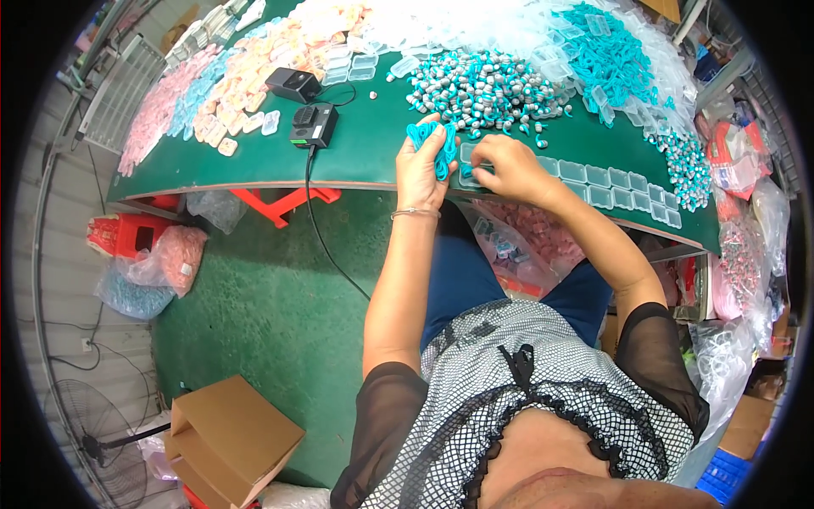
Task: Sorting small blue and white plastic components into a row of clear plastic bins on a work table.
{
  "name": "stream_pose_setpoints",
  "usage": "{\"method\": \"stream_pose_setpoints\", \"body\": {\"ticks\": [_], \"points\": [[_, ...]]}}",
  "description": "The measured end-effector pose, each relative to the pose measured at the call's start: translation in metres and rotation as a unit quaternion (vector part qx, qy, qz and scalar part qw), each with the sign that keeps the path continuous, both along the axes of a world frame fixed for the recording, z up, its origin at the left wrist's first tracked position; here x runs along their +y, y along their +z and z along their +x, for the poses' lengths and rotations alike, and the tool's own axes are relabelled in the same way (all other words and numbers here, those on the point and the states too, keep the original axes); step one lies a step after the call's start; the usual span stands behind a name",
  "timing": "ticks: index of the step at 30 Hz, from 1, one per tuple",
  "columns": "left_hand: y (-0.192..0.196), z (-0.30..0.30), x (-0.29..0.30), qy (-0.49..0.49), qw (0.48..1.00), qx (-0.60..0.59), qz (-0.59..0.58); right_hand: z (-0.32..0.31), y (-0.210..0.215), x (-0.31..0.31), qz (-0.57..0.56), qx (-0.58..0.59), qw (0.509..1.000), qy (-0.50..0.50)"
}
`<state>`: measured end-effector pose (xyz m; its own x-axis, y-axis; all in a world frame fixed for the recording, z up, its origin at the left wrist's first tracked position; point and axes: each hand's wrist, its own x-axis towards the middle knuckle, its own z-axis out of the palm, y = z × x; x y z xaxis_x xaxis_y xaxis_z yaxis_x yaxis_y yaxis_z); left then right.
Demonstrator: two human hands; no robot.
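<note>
My left hand [420, 165] is closed around a bunch of small teal loops [439, 142] at the front edge of the green table [356, 157]. My right hand [504, 165] is beside it, fingertips pinched down at a small clear plastic box [468, 161], the first in a row of clear boxes [610, 187] running right along the table edge. What the right fingers pinch is too small to tell. Just beyond both hands lies a heap of grey-and-teal small parts [483, 89].
A black device [314, 125] with a cable and a second black box [292, 83] sit left of the hands. Pink, peach and blue packed pieces [220, 93] cover the far left; teal loops [606, 51] are piled far right. Bags [161, 263], cardboard boxes [229, 441] and a fan [93, 433] stand on the floor.
</note>
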<state>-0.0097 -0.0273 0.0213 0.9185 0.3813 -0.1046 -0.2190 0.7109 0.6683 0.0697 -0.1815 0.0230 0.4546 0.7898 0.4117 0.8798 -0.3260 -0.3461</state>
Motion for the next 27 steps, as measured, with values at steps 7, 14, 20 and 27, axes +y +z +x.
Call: {"method": "stream_pose_setpoints", "body": {"ticks": [7, 14, 20, 27], "points": [[0.002, 0.014, -0.019, -0.045, 0.997, 0.026, 0.062, 0.009, 0.037, -0.005, 0.157, -0.034, 0.985, 0.061], [0.007, 0.026, -0.035, -0.071, 0.989, 0.082, 0.101, 0.015, 0.032, -0.035, 0.139, -0.034, 0.986, 0.085], [-0.001, 0.029, -0.029, -0.044, 0.993, 0.058, 0.088, 0.017, 0.012, -0.069, 0.119, 0.064, 0.991, 0.008], [0.003, 0.026, -0.038, -0.061, 0.993, 0.05, 0.085, 0.007, -0.002, -0.072, -0.006, -0.049, 0.998, -0.03]]}}
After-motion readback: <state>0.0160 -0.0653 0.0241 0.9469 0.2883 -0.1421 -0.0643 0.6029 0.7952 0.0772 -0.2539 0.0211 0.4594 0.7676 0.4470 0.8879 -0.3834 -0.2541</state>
